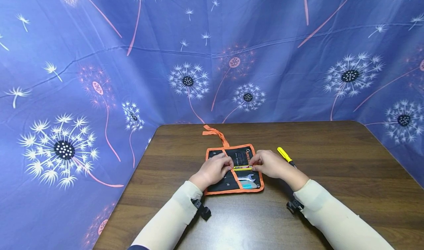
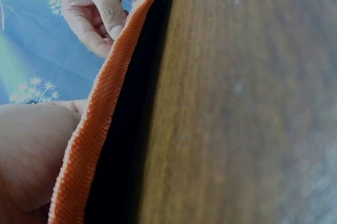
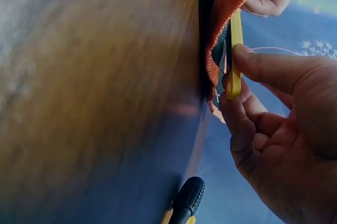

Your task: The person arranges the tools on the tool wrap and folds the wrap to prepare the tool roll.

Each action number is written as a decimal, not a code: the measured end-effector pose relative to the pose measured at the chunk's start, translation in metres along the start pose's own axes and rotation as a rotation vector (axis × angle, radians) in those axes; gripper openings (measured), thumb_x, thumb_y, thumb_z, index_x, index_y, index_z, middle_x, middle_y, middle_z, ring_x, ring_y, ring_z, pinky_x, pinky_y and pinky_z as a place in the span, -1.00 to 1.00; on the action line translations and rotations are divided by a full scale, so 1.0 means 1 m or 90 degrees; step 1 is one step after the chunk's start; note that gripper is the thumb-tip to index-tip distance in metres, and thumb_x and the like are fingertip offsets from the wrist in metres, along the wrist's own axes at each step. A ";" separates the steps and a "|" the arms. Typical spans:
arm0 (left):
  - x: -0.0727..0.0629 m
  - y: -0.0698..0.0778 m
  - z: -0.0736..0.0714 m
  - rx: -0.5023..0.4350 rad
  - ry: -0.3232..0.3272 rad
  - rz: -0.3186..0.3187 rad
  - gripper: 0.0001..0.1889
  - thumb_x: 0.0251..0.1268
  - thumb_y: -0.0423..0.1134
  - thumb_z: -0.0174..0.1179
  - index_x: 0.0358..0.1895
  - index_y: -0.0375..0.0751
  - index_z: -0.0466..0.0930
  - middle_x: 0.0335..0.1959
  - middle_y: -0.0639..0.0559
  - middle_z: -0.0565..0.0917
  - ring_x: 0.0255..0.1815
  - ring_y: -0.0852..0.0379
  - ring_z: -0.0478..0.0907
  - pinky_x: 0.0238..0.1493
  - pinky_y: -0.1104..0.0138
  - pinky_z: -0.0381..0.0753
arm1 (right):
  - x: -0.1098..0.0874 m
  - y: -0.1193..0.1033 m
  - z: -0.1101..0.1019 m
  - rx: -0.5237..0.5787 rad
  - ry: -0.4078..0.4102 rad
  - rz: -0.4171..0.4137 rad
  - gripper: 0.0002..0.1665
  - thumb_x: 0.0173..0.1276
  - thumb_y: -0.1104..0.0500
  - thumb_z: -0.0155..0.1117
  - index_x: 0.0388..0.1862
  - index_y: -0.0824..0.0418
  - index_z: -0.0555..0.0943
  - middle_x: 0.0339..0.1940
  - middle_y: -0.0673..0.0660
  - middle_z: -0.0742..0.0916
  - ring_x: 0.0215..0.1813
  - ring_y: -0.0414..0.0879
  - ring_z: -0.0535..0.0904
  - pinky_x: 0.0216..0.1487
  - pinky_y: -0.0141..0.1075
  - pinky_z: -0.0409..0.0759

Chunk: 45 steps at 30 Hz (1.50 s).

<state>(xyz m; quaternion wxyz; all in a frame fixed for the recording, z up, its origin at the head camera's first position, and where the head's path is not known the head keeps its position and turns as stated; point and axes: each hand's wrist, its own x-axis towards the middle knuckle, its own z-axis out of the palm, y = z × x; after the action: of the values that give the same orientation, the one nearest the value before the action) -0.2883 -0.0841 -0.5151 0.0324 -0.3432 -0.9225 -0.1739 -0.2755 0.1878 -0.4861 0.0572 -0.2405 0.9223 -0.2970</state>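
Observation:
A black tool pouch (image 1: 215,186) with orange trim lies unrolled on the table. My left hand (image 1: 216,168) pinches the orange edge of its pocket band near the middle. My right hand (image 1: 268,163) holds the end of a slim, flat yellow tool with a printed label (image 1: 243,168); its exact kind is unclear. In the right wrist view, thumb and fingers pinch this yellow piece (image 3: 236,66), whose far end reaches the pocket edge. Below it in the pouch sit a wrench (image 1: 247,178) and a teal-and-grey tool (image 1: 249,185). The left wrist view shows mostly the pouch's orange border (image 2: 100,124).
A yellow-and-black screwdriver (image 1: 285,155) lies right of the pouch, behind my right wrist. Orange tie straps (image 1: 216,132) stretch from the pouch toward the table's back edge. A blue dandelion-print cloth (image 1: 212,59) hangs behind the wooden table (image 1: 347,169).

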 end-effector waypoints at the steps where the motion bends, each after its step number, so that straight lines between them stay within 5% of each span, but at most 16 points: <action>1: 0.000 0.000 0.000 0.000 0.000 -0.001 -0.91 0.57 -0.12 0.25 -0.19 0.21 0.60 -0.25 0.30 0.48 -0.27 0.31 0.45 -0.20 0.39 0.52 | 0.001 0.000 0.000 -0.002 -0.002 -0.003 -0.85 0.37 0.29 0.50 -0.14 0.08 0.85 -0.28 -0.08 0.67 -0.31 -0.18 0.54 -0.33 -0.25 0.53; 13: 0.001 0.001 -0.002 0.020 0.008 0.000 -0.92 0.57 -0.10 0.24 -0.19 0.21 0.61 -0.26 0.30 0.50 -0.28 0.30 0.47 -0.22 0.36 0.52 | 0.010 -0.006 0.003 -0.020 -0.004 -0.021 -0.84 0.35 0.31 0.50 -0.20 0.06 0.86 -0.20 -0.06 0.73 -0.18 -0.17 0.59 -0.20 -0.18 0.57; 20: 0.002 0.003 0.000 0.026 0.010 0.011 -0.91 0.56 -0.09 0.26 -0.21 0.21 0.61 -0.28 0.30 0.49 -0.30 0.30 0.46 -0.25 0.36 0.50 | 0.017 -0.014 0.010 -0.030 -0.023 -0.038 -0.86 0.36 0.29 0.50 -0.18 0.05 0.84 -0.32 -0.13 0.74 0.07 0.10 0.68 -0.05 -0.01 0.61; 27: 0.002 0.004 0.000 0.026 0.001 0.002 -0.92 0.55 -0.08 0.27 -0.21 0.21 0.61 -0.29 0.29 0.48 -0.30 0.30 0.46 -0.26 0.37 0.49 | 0.018 -0.018 0.013 -0.028 -0.032 -0.018 -0.86 0.37 0.29 0.50 -0.18 0.07 0.82 -0.34 -0.10 0.65 -0.35 -0.18 0.53 -0.30 -0.22 0.54; 45: 0.001 0.003 0.001 0.006 0.005 0.012 -0.91 0.57 -0.09 0.25 -0.20 0.21 0.60 -0.30 0.30 0.47 -0.33 0.31 0.42 -0.30 0.41 0.45 | 0.013 -0.009 0.008 -0.018 -0.046 0.057 -0.89 0.35 0.26 0.51 -0.30 0.05 0.76 -0.42 -0.09 0.67 -0.34 -0.16 0.55 -0.27 -0.20 0.55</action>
<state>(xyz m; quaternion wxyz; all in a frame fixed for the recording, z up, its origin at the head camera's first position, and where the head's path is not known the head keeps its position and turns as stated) -0.2873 -0.0808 -0.5145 0.0392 -0.3514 -0.9198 -0.1703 -0.2809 0.1707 -0.4869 0.1006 -0.2104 0.9336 -0.2720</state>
